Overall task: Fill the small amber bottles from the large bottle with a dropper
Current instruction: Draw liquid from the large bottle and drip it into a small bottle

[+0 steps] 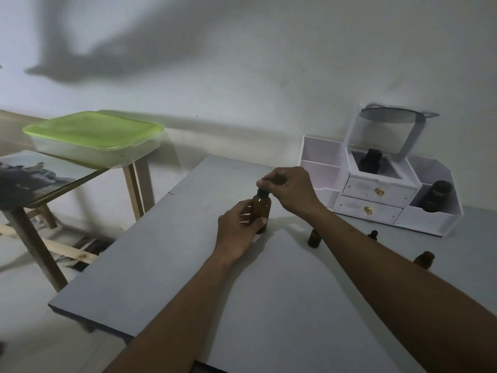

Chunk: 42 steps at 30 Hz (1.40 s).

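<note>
The large amber bottle [260, 208] stands upright on the grey table [166, 265]. My left hand [238, 232] wraps its body from the left. My right hand [289, 189] pinches the black top [262, 191] on its neck from above; I cannot tell if it is a cap or the dropper. To the right, three small amber bottles stand on the table: one open [314, 238], one with a black top [373, 235] partly behind my right forearm, and one [425, 259] near the forearm's far side.
A white organiser [376, 195] with two drawers and a mirror stands at the back right; dark bottles [435, 196] sit in its compartments. On a wooden side table at the left rests a clear box with a green lid [94, 135]. The table's left edge drops to the floor.
</note>
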{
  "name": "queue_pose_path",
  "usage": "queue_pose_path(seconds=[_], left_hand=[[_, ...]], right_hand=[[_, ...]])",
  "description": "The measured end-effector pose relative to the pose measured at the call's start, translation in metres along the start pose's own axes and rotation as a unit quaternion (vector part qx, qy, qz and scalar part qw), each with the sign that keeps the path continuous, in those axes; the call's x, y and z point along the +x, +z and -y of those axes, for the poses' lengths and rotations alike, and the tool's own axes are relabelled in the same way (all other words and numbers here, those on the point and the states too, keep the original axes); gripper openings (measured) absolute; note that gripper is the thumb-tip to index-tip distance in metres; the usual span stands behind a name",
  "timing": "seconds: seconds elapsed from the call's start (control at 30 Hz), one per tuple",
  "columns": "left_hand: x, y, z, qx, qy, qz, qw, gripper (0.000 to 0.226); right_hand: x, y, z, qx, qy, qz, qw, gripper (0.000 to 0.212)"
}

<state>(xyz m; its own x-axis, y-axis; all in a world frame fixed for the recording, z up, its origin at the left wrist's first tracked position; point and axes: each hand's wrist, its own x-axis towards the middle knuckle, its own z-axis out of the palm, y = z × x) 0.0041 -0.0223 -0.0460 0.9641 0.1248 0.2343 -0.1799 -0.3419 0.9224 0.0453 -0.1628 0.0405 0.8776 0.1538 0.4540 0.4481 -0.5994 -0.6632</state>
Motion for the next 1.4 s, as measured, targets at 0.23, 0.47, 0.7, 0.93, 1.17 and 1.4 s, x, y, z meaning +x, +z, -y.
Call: queue_pose_path(seconds=[0.23, 0.47, 0.7, 0.93, 1.17, 1.4], left_hand=[[0.0, 0.0, -0.001, 0.016, 0.0, 0.003, 1.0, 0.054], [-0.001, 0.001, -0.002, 0.013, -0.009, 0.008, 1.0, 0.055], [-0.014, -0.002, -0.007, -0.002, -0.021, -0.055, 0.998, 0.06], [-0.051, 0.014, -0.032, -0.018, 0.013, -0.084, 0.996, 0.015], [-0.083, 0.093, -0.074, -0.034, 0.03, 0.145, 0.988, 0.013], [-0.099, 0.175, -0.097, -0.065, 0.01, 0.245, 0.967, 0.03]], right_hand=[[0.004, 0.002, -0.001, -0.009, -0.004, -0.014, 1.0, 0.012], [-0.003, -0.008, 0.01, 0.025, 0.004, -0.025, 0.999, 0.013], [-0.002, -0.06, 0.048, 0.083, -0.041, -0.101, 0.991, 0.007], [-0.022, -0.14, 0.065, 0.139, -0.04, -0.12, 0.982, 0.008], [-0.068, -0.21, 0.032, 0.095, -0.03, -0.134, 0.986, 0.004], [-0.112, -0.258, -0.031, 0.027, 0.058, -0.168, 0.984, 0.012]])
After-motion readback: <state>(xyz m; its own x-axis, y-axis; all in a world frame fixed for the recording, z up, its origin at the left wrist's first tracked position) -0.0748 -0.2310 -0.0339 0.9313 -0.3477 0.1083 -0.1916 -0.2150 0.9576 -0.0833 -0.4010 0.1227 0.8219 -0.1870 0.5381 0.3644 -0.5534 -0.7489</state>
